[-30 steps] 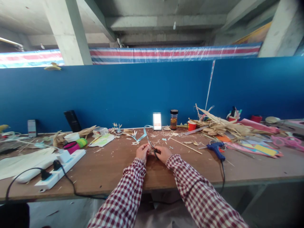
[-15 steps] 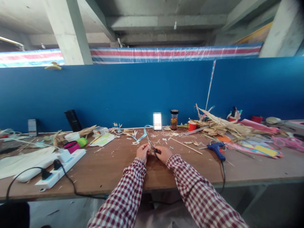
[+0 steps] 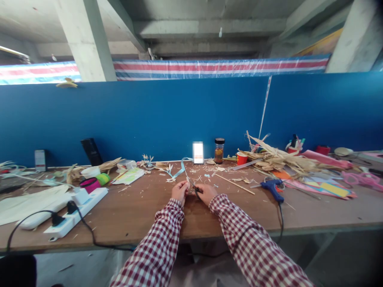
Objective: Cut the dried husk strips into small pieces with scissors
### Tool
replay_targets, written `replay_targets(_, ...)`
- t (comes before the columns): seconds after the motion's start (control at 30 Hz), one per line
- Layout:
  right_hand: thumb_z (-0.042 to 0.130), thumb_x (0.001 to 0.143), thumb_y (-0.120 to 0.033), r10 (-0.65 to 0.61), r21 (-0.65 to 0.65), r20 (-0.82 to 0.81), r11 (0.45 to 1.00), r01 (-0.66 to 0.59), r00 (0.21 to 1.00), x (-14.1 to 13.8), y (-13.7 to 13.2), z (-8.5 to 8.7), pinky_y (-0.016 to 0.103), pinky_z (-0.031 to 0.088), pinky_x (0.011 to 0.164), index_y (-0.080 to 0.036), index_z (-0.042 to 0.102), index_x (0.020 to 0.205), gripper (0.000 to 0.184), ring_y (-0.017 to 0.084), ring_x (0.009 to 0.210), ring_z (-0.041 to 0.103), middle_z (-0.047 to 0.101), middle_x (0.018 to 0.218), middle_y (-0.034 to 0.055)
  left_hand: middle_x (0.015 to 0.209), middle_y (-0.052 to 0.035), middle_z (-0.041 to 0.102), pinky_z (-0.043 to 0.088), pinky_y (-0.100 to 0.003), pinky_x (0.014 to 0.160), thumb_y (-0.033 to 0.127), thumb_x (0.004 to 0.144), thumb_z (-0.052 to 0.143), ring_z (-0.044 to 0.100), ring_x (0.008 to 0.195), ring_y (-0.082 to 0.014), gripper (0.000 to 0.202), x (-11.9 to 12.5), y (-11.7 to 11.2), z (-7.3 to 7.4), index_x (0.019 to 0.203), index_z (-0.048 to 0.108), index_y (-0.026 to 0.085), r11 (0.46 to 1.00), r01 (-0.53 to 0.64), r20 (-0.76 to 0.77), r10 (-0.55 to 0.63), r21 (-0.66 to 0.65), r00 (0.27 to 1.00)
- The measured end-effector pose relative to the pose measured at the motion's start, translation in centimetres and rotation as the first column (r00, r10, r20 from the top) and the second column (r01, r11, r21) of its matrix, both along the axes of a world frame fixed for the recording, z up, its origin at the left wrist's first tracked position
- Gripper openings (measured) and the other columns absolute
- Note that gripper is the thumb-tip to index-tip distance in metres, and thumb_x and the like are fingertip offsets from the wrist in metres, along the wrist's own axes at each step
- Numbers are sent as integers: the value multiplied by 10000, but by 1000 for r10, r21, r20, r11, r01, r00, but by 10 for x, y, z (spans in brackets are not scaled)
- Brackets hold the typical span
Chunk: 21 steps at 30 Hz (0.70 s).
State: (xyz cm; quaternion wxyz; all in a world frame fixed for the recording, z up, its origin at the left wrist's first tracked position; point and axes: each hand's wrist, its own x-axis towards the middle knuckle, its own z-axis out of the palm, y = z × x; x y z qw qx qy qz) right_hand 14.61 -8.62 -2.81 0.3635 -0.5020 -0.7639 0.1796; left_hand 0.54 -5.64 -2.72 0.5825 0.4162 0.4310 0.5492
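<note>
Over the middle of the brown table my left hand [image 3: 180,192] is closed in a pinch on a thin pale strip [image 3: 187,177] that sticks up past the fingertips. Close beside it, my right hand [image 3: 207,193] grips dark-handled scissors [image 3: 196,190], their blades pointing up and left toward the strip. Whether the blades touch the strip I cannot tell. Just beyond the hands lie a light-blue ribbon [image 3: 178,172] and pale pieces shaped like small leaves [image 3: 170,169], among scattered shavings.
A blue glue gun [image 3: 273,189] with its cord lies to the right, before a heap of dried husks [image 3: 275,155]. A thin stick [image 3: 235,183], red cup [image 3: 241,158] and lidded jar [image 3: 219,151] stand or lie nearer the middle. Left is a white power strip [image 3: 76,215] with cables.
Both hands stay in nearly the same place. The scissors have shifted very slightly, their blades looking a little more apart from the pale strip.
</note>
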Motion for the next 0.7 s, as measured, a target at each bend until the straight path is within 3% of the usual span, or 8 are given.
replay_targets(0.13,477,854,-297,-23,-38,-95,999,19,995,1,4,-3,332,481,681,-141,539,1001,224,145,751,582,592,912,35,876,-46,589,484,-276,579,271,788,514,570,681,-121,246,1,2,-3,982,537,121,998,-39,-17,40,48,999)
replay_targets(0.2,477,855,-286,-35,-60,-164,998,26,986,1,5,-2,341,484,690,-142,525,1029,231,153,778,581,584,947,43,670,-7,592,423,-192,429,273,716,597,519,489,-73,232,2,1,-4,874,570,104,994,-61,-22,63,91,998)
replay_targets(0.3,478,856,-273,-52,-103,-278,994,24,959,1,6,0,348,488,697,-143,509,1058,243,163,811,578,569,995,52,502,19,573,345,-163,331,267,588,689,457,358,-56,250,5,-1,-5,759,600,108,985,-60,-40,67,162,997)
replay_targets(0.47,477,857,-266,-85,-186,-452,983,-1,888,-2,8,5,354,491,704,-150,497,1080,252,172,841,572,550,1044,61,548,-14,632,461,-213,463,199,548,698,567,465,-107,172,6,-4,-4,686,623,129,966,-51,-61,69,255,996)
replay_targets(0.7,478,856,-262,-101,-240,-573,970,-49,813,-3,11,5,366,485,724,-156,499,1081,250,179,868,564,541,1067,64,647,-42,669,502,-263,628,137,587,650,627,634,-152,101,9,-3,-7,687,655,151,946,-55,-73,83,319,994)
